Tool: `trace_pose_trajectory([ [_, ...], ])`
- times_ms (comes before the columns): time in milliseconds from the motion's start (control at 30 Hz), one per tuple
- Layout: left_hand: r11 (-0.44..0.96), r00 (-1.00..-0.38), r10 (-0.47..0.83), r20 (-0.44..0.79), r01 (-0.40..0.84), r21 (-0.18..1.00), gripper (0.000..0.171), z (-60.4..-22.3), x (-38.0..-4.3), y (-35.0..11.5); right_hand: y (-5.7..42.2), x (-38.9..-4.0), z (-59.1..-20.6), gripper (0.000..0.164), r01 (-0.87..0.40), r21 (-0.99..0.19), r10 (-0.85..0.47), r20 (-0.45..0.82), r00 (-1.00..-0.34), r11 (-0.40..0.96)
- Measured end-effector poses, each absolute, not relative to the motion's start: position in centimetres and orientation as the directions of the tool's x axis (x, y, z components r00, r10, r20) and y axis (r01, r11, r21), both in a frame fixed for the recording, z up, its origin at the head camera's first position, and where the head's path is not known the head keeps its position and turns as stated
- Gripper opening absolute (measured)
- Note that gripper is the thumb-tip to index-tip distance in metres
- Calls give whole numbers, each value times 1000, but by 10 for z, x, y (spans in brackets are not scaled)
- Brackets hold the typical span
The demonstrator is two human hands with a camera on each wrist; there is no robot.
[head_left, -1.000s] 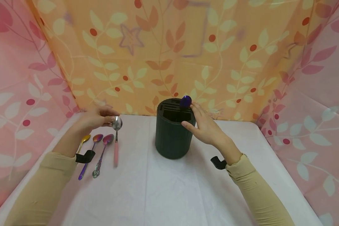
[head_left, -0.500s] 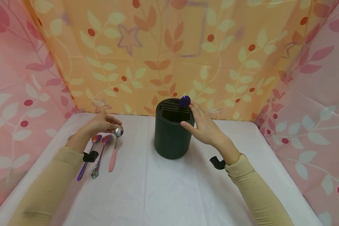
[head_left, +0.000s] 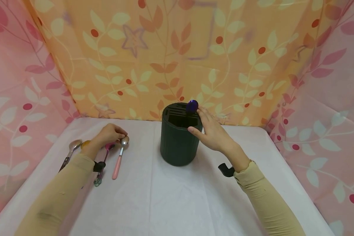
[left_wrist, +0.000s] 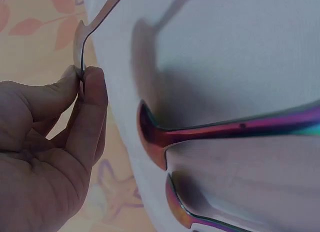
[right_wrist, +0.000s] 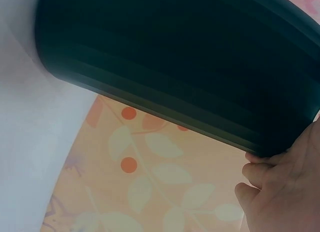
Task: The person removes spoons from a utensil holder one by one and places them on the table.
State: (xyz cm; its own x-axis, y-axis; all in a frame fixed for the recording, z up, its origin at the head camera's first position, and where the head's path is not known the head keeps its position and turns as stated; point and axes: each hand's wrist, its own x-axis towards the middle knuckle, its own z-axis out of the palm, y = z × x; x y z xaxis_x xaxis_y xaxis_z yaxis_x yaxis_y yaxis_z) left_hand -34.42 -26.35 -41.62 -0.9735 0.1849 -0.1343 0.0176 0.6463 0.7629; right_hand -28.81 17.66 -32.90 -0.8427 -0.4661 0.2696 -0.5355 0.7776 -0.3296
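My left hand (head_left: 109,134) pinches the tip of the bowl of a metal spoon (head_left: 124,141) with a pink handle. In the left wrist view the thumb and fingers meet on the edge of that spoon (left_wrist: 80,52), and its shadow falls on the cloth. A dark green cutlery holder (head_left: 178,144) with a slotted top stands mid-table. My right hand (head_left: 213,132) rests along its right rim, thumb at the front and fingers extended toward the back. A shiny purple spoon (head_left: 192,106) stands in the holder, bowl up, close to my right fingertips.
Left of the pink-handled spoon lie a magenta spoon (head_left: 108,147), a gold spoon (head_left: 85,143) and a dark-handled spoon (head_left: 74,145). The left wrist view also shows a rainbow spoon (left_wrist: 177,204). A patterned curtain (head_left: 177,49) hangs along the table's back edge.
My left hand has come nearer and slightly to the right, and the pink handle's end has swung left. The dark-handled spoon has come out from behind my forearm. My right hand stays on the holder.
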Motion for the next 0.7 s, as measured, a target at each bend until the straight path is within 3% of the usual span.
trace_pose_trajectory([
  [367, 770, -971, 223, -83, 124, 626, 17, -431, -351, -259, 176, -287, -329, 94, -530, -333, -459, 270, -846, 780],
  [700, 781, -969, 231, -83, 134, 610, 14, -434, -354, -256, 177, -287, -329, 94, -532, -332, -461, 270, -845, 779],
])
